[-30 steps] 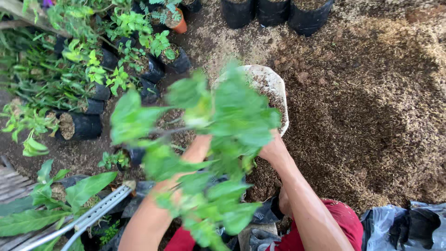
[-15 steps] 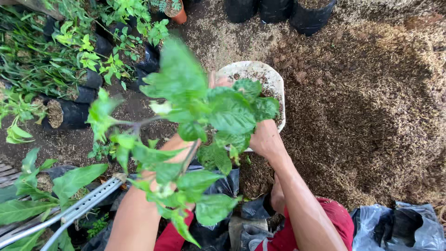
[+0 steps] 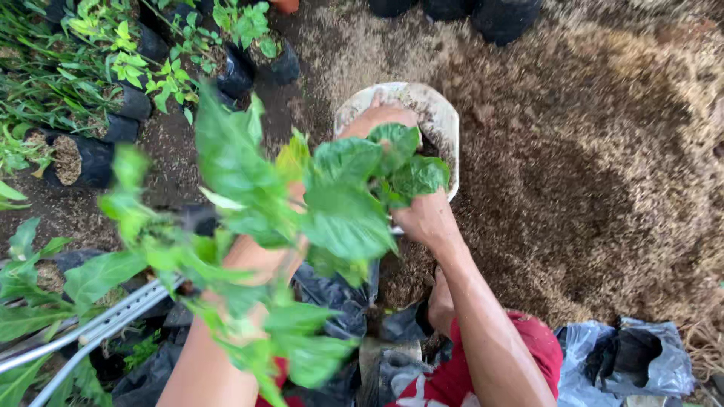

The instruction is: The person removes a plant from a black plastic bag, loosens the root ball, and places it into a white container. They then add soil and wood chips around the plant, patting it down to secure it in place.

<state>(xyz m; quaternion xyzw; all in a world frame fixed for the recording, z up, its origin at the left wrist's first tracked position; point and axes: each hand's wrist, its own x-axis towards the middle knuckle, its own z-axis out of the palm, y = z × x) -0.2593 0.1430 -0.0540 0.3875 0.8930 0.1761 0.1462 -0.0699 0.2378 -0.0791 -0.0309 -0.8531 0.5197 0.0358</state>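
- Right hand (image 3: 426, 220) is gripping the near rim of a pale bowl (image 3: 441, 120), fingers clenched on it, tipping it toward the soil heap (image 3: 588, 166).
- Left hand (image 3: 377, 114) is reaching past a leafy seedling (image 3: 332, 203) into the bowl; leaves are hiding its fingers, so its grip is unclear.
- Black nursery bags (image 3: 90, 158) are standing well left of the fingers.

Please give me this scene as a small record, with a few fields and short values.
Setting: ground covered with brown husk-like soil mix
Left hand: reaches over the white bowl, largely hidden by leaves
Right hand: at the bowl's near edge; grasp hidden
Foreground: leafy green plant, blurred
Left side: seedlings in black bags
Lower right: grey plastic bag
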